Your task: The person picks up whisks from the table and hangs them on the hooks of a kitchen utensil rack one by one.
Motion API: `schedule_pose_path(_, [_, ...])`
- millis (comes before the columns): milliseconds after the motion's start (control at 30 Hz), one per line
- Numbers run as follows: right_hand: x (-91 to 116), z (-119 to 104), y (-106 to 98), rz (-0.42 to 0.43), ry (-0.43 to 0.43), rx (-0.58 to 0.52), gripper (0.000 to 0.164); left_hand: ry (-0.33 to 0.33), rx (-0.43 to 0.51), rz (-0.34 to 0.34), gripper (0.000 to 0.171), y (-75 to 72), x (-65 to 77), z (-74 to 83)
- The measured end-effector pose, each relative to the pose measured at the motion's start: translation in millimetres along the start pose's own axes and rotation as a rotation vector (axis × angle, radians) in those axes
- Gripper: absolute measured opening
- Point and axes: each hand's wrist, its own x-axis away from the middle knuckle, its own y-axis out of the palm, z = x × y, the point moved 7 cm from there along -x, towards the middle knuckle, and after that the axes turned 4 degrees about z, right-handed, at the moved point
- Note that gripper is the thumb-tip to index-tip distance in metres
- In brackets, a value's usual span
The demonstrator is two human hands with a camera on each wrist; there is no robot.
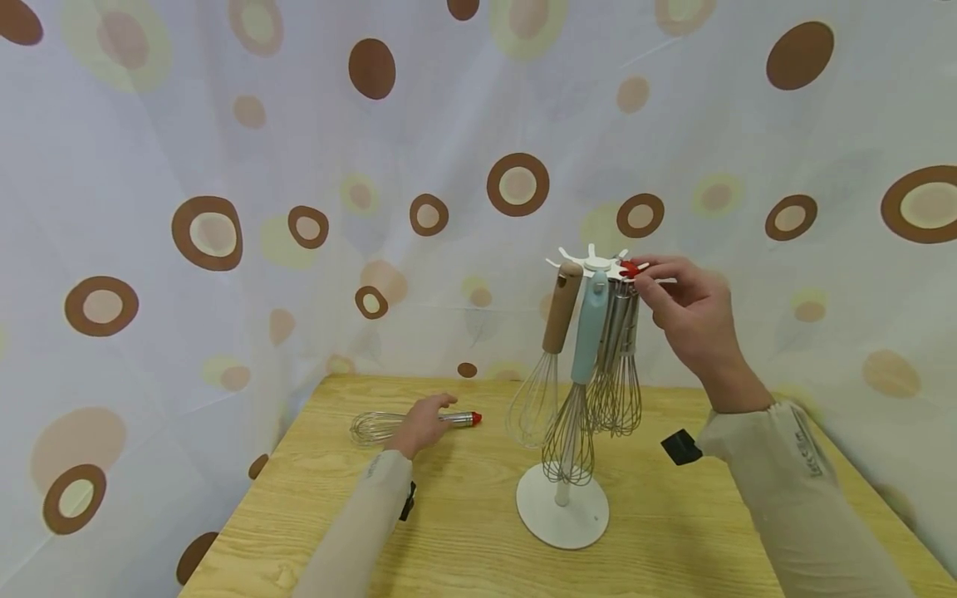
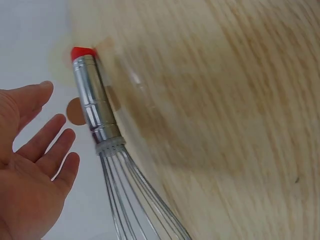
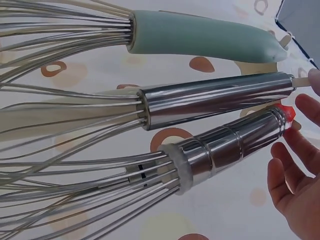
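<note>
A white rack [image 1: 596,263] on a stand holds several hanging whisks by its hooks. My right hand [image 1: 695,316] is at the rack's right side, pinching the red tip of a steel whisk [image 3: 235,142] with thumb and fingers. Beside that one hang a plain steel whisk [image 3: 215,100] and a light blue-green whisk [image 1: 591,332]; a brown-handled whisk [image 1: 562,311] is on the left. On the table lies another red-tipped steel whisk [image 2: 97,100], with my left hand [image 1: 422,428] over it. Its fingers are loosely extended, apart from the handle in the left wrist view.
The stand's round white base [image 1: 562,527] sits on the wooden table [image 1: 463,531]. A white curtain [image 1: 449,124] with brown and beige circles hangs behind the table. Black straps' ends [image 1: 681,447] stick out near my right sleeve.
</note>
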Motion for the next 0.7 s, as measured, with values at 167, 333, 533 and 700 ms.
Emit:
schedule_pose_path(167, [0.5, -3.5, 0.1, 0.01, -0.006, 0.112, 0.009, -0.006, -0.092, 0.0, 0.041, 8.2, -4.3, -5.8])
schedule_pose_path(333, [0.1, -6.6, 1.1, 0.011, 0.009, 0.11, 0.011, -0.001, -0.145, 0.02, 0.039, 12.0, -7.1, -5.6])
schedule_pose_path(533, [0.7, -8.0, 2.9, 0.004, -0.013, 0.144, 0.012, -0.005, -0.199, 0.017, 0.036, 16.2, -6.5, -3.6])
schedule_pose_path(700, [0.1, -8.0, 3.8, -0.002, -0.012, 0.161, 0.011, 0.008, -0.24, 0.031, 0.033, 18.8, -8.3, -5.6])
